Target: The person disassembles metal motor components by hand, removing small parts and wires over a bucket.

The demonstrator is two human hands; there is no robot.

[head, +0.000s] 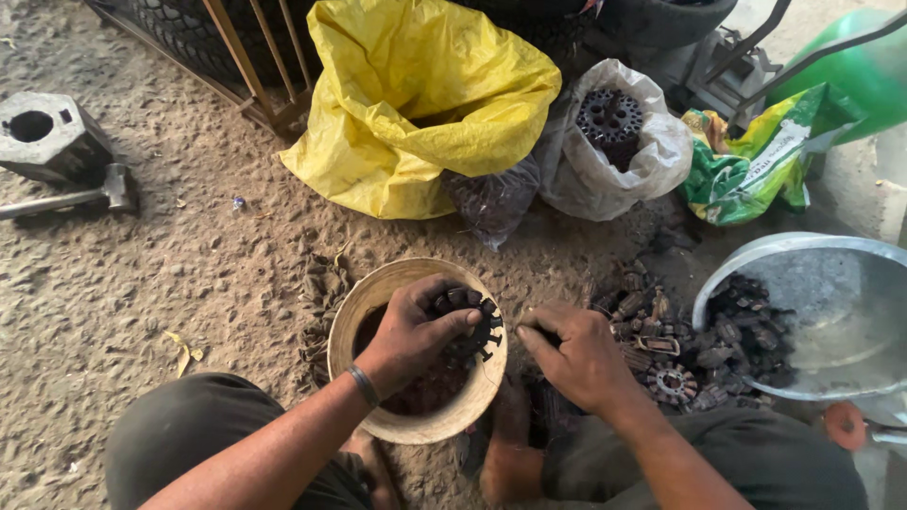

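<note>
At the far left a grey metal block (pixel 47 135) with a round hole sits on the dirt ground (pixel 170 274), with a hammer (pixel 80 195) lying just near of it. Further right, the left hand (pixel 411 331) comes up from the near edge, wrist bent, a dark band around it, and curls over the rim of a round wooden bowl (pixel 364 312). Its fingers are closed on a black toothed metal ring (pixel 480 331) held above the bowl's right side. Far behind the bowl slumps a yellow sack (pixel 416 104). Just right of the bowl, the right hand (pixel 578 354) rests low, knuckles up, fingers folded into a narrow pinch next to the ring; whether it grips anything I cannot tell. Beyond it stands a white bag (pixel 652 142) of dark round parts. Right of the hand lies a pile of small rusty motor parts (pixel 661 349), spilling into a tilted metal basin (pixel 831 312). A green and yellow bag (pixel 756 161) lies far right.
</note>
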